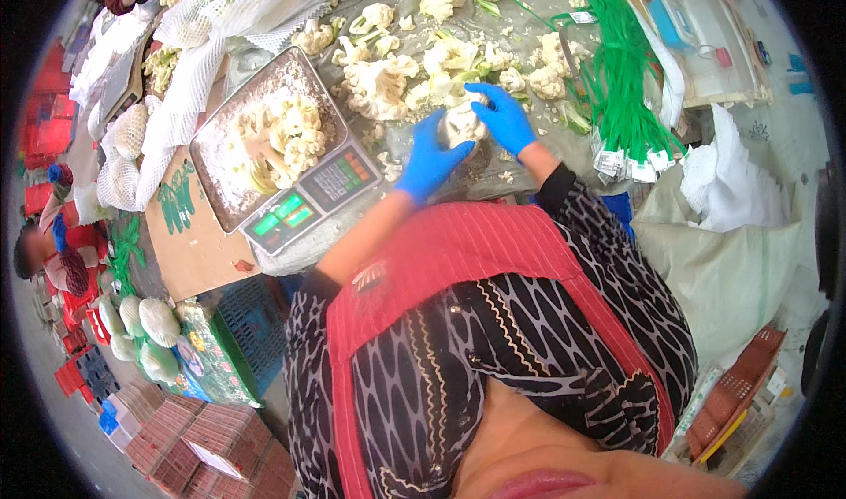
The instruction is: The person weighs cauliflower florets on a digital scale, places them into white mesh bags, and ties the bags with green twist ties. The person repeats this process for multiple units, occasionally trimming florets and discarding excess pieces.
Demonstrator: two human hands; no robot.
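Both my hands wear blue gloves. Between them is a piece of cauliflower [462,123] over the plastic-covered table. My left hand [433,158] cups its near left side, and my right hand [503,117] has its fingers on its top right. Behind them lie loose cauliflower florets [380,86] and leafy trimmings. To the left stands a digital scale [281,220] with a lit green display; its metal pan [218,188] holds several cauliflower pieces. A knife-like blade [568,53] lies at the right among the scraps, partly hidden.
Green mesh bags [621,82] with tags lie at the right. White foam netting [178,109] and cardboard [192,234] are at the left. A large sack [720,281] stands right of me, a blue crate [248,320] below the table. Another person [59,248] is far left.
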